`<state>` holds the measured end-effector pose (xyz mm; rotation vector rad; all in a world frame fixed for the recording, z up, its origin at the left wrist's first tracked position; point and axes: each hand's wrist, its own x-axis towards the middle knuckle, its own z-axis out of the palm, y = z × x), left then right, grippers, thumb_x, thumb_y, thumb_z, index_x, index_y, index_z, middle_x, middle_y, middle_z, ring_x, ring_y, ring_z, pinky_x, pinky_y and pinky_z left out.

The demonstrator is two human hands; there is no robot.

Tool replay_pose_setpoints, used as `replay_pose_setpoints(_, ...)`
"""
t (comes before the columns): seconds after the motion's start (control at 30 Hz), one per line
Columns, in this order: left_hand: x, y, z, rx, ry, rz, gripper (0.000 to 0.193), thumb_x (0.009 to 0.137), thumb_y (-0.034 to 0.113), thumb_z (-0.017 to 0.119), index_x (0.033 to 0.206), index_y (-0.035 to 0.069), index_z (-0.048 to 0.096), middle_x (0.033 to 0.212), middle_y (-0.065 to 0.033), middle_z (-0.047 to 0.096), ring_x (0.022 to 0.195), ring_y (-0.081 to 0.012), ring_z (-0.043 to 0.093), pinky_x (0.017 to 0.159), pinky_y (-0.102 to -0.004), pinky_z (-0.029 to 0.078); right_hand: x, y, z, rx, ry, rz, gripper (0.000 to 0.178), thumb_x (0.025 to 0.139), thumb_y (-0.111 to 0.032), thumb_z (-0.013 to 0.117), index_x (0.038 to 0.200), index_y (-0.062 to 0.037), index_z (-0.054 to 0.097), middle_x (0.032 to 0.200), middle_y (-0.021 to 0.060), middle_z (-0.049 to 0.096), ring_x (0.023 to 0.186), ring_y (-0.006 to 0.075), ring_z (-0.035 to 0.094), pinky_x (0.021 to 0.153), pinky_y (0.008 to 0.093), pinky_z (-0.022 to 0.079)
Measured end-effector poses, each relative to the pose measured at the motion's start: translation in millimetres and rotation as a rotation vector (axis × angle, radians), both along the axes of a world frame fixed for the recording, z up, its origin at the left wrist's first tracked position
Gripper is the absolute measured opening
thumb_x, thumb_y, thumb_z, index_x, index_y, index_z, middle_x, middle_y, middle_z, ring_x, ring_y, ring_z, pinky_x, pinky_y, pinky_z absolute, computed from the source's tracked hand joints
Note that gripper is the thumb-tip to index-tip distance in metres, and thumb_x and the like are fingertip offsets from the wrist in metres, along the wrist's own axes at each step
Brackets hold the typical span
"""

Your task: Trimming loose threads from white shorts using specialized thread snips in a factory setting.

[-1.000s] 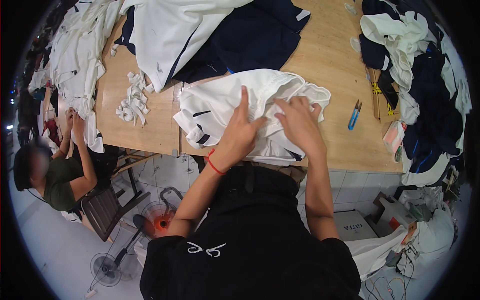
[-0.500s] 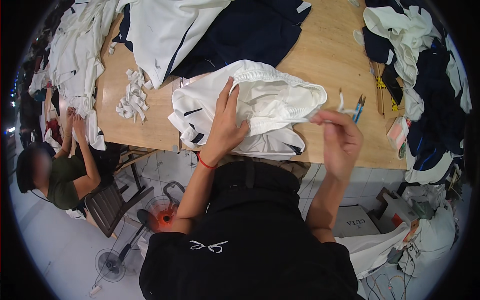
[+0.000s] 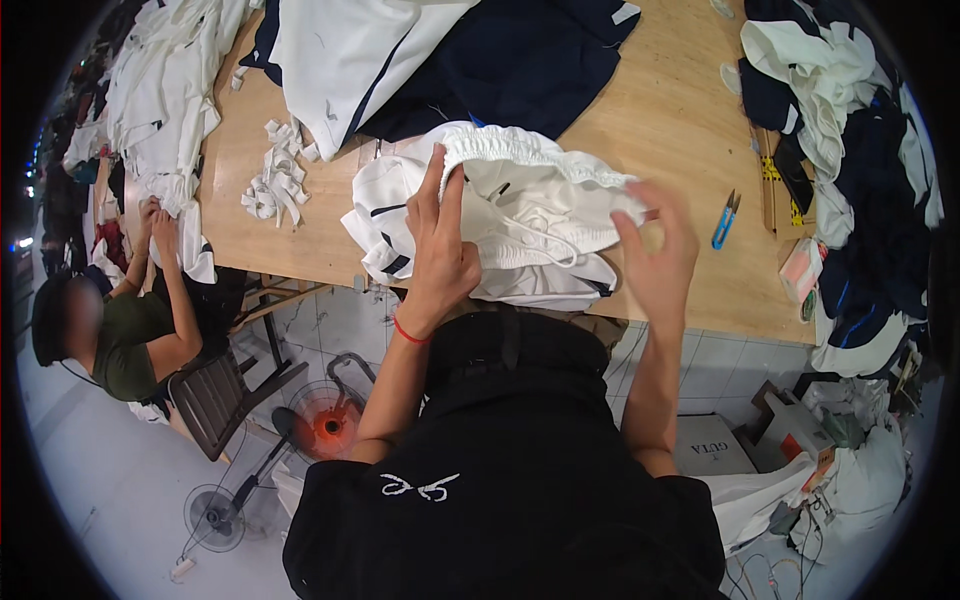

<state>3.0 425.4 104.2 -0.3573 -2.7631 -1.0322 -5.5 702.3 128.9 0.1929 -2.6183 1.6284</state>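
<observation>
We are pressing the left hand [image 3: 440,250] flat on the white shorts [image 3: 500,225], fingers stretched up to the gathered waistband, not gripping. The right hand [image 3: 660,255] is hovering open just off the shorts' right end, fingers spread, holding nothing.

The shorts are lying bunched at the near edge of the wooden table [image 3: 680,130]. Risk as we are judging it: the folds are hanging over that edge, so a loose press could let them slide off to the floor.

The blue snips [image 3: 725,218] are lying near the right hand (a snag hazard). Navy cloth [image 3: 520,60] is crowding behind, white strips [image 3: 275,175] lying left, a clothes pile [image 3: 850,130] right. A seated person [image 3: 120,330] is working at far left.
</observation>
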Motion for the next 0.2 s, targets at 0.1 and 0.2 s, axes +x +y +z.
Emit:
replay_pose_setpoints(0.1, 0.2, 2.3, 3.3, -0.227, 0.008, 0.137, 0.094, 0.062, -0.017, 0.054, 0.154, -0.004, 0.046, 0.172, -0.0223, 0.03, 0.132, -0.039, 0.045, 0.112, -0.0482, 0.034, -17.1, 10.6, -0.5, 0.574, 0.071, -0.239, 0.03, 0.092, 0.001, 0.07, 0.122, 0.0004, 0.074, 0.126, 0.0211, 0.073, 0.117, 0.0422, 0.069, 0.095, 0.044, 0.056)
replay_pose_setpoints(0.2, -1.9, -16.7, -32.2, 0.096, -0.112, 0.292, 0.089, 0.073, -0.011, 0.059, 0.159, 0.01, 0.046, 0.172, -0.0168, 0.034, 0.124, -0.0337, 0.046, 0.109, -0.0498, 0.036, -15.9, 21.2, -36.3, 0.499, -0.101, -0.166, 0.03, 0.092, -0.005, 0.072, 0.122, 0.0, 0.074, 0.113, 0.0204, 0.077, 0.107, 0.0416, 0.073, 0.091, 0.0457, 0.056)
